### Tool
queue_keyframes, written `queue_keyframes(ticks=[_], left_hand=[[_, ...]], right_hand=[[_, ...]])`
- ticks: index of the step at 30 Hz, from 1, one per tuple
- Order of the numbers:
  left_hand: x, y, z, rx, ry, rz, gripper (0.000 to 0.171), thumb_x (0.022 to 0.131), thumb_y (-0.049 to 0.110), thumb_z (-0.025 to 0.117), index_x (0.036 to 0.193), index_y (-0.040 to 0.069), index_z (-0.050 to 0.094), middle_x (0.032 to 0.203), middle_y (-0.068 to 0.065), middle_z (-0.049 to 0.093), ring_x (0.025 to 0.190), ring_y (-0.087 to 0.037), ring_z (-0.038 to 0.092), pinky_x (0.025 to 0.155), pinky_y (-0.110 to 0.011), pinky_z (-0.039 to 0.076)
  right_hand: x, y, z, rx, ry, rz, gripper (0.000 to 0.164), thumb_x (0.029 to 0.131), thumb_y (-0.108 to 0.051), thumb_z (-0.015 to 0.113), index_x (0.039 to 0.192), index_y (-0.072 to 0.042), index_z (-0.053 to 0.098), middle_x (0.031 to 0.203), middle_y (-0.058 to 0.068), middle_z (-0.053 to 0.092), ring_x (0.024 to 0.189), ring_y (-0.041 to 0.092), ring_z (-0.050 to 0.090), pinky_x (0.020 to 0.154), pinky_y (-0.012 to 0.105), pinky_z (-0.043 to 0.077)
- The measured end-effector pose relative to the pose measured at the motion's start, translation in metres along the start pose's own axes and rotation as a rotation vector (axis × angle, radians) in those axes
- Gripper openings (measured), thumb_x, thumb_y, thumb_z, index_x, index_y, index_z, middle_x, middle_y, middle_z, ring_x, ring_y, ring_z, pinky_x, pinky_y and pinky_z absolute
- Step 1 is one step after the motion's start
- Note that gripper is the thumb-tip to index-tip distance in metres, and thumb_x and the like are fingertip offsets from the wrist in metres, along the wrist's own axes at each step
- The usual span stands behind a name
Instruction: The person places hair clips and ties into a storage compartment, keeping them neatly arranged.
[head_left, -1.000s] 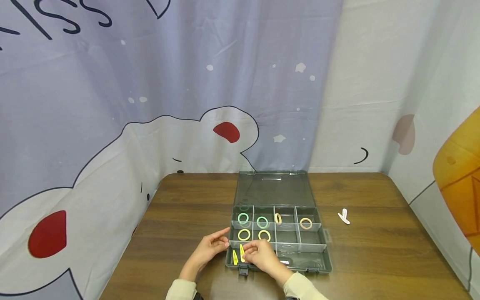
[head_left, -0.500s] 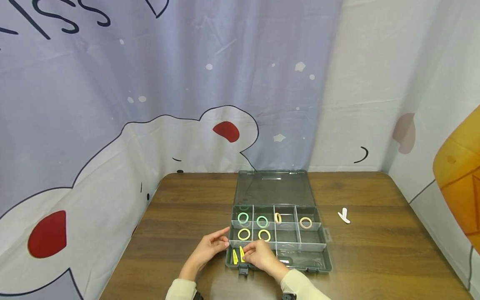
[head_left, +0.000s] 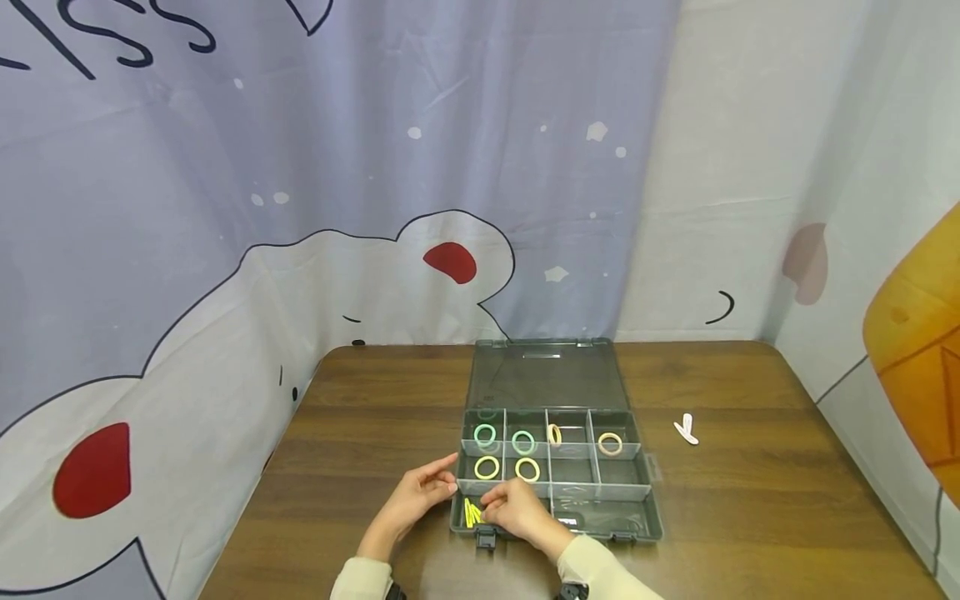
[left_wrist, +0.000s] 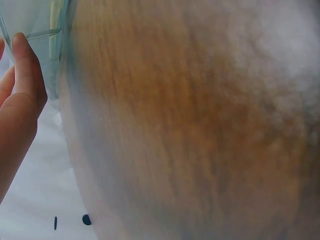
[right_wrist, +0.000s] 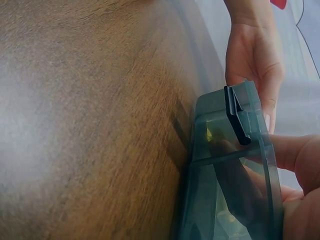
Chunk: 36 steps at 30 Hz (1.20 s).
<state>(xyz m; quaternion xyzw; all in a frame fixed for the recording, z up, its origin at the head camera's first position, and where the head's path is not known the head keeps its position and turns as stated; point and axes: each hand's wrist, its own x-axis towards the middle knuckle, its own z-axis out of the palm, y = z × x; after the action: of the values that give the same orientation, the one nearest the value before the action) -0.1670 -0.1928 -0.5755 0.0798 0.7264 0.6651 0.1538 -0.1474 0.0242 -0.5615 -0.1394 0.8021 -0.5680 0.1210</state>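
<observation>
An open dark translucent compartment box [head_left: 600,527] lies on the table. Two yellow hair clips [head_left: 468,512] lie side by side in its front left compartment, the right one slanting. My right hand [head_left: 517,510] reaches into that compartment, thumb and fingertips together at the slanting clip's lower end; the contact itself is partly hidden. In the right wrist view, its fingers [right_wrist: 295,152] show at the box wall, with a yellow spot through the plastic. My left hand [head_left: 414,497] rests its fairly straight fingertips on the box's left edge, as the left wrist view's fingers [left_wrist: 27,70] also show.
Green hair ties [head_left: 485,427], yellow hair ties [head_left: 487,458] and peach hair ties [head_left: 610,434] sit in the rear compartments. The lid [head_left: 546,375] lies back toward the curtain [head_left: 570,167]. White hair clips [head_left: 686,429] lie on the table to the right.
My right hand has shifted slightly left and down. The yellow clip at its fingertips has gone from standing nearly upright to slanting beside the other. My left hand has stayed put.
</observation>
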Motion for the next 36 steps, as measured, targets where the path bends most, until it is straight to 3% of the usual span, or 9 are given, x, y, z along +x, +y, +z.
queue_keyframes(ticks=[9,16,21,28,33,36], left_hand=[[-0.001,0.001,0.000,0.004,0.006,-0.011,0.057,0.090,0.003,0.066,0.141,-0.005,0.042,0.100,-0.010,0.057,0.087,-0.010,0.059,0.079,-0.021,0.051],[0.000,0.001,0.000,-0.002,0.003,-0.008,0.057,0.090,0.003,0.066,0.141,-0.005,0.043,0.099,-0.009,0.057,0.090,-0.015,0.060,0.080,-0.021,0.052],[0.001,-0.001,0.000,-0.004,0.007,-0.009,0.056,0.089,0.002,0.066,0.140,-0.006,0.043,0.099,-0.009,0.057,0.090,-0.015,0.060,0.080,-0.021,0.052],[0.000,-0.001,0.001,-0.013,0.000,-0.005,0.057,0.089,0.002,0.066,0.141,-0.006,0.042,0.101,-0.013,0.057,0.088,-0.011,0.060,0.081,-0.021,0.051],[0.001,-0.002,0.000,-0.013,-0.001,-0.005,0.057,0.089,0.001,0.065,0.141,-0.006,0.042,0.102,-0.015,0.057,0.088,-0.011,0.060,0.080,-0.021,0.051],[0.002,-0.002,0.000,-0.016,0.003,0.000,0.057,0.089,0.001,0.066,0.141,-0.006,0.042,0.100,-0.012,0.057,0.087,-0.009,0.060,0.080,-0.021,0.052]], right_hand=[[-0.001,-0.004,-0.007,-0.036,-0.056,-0.056,0.014,0.073,0.005,0.069,0.086,0.011,0.070,0.071,0.010,0.067,0.063,0.009,0.059,0.057,0.020,0.050],[0.000,-0.012,-0.023,0.156,-0.198,-0.057,0.017,0.083,0.008,0.064,0.098,0.018,0.065,0.085,0.029,0.067,0.076,0.043,0.067,0.065,0.031,0.058],[0.002,-0.017,-0.039,0.189,-0.231,-0.083,0.020,0.086,0.006,0.064,0.101,0.020,0.062,0.090,0.033,0.065,0.079,0.045,0.066,0.069,0.038,0.058],[0.006,-0.018,-0.080,0.176,-0.146,-0.135,0.025,0.088,0.003,0.065,0.105,0.020,0.061,0.094,0.032,0.065,0.084,0.042,0.067,0.073,0.036,0.057],[0.011,-0.009,-0.120,0.221,-0.025,-0.115,0.029,0.090,0.000,0.065,0.111,0.018,0.059,0.098,0.028,0.066,0.086,0.030,0.069,0.079,0.045,0.055],[0.013,-0.003,-0.143,0.226,0.060,-0.112,0.031,0.089,0.000,0.065,0.113,0.019,0.058,0.101,0.029,0.066,0.085,0.023,0.070,0.080,0.044,0.055]])
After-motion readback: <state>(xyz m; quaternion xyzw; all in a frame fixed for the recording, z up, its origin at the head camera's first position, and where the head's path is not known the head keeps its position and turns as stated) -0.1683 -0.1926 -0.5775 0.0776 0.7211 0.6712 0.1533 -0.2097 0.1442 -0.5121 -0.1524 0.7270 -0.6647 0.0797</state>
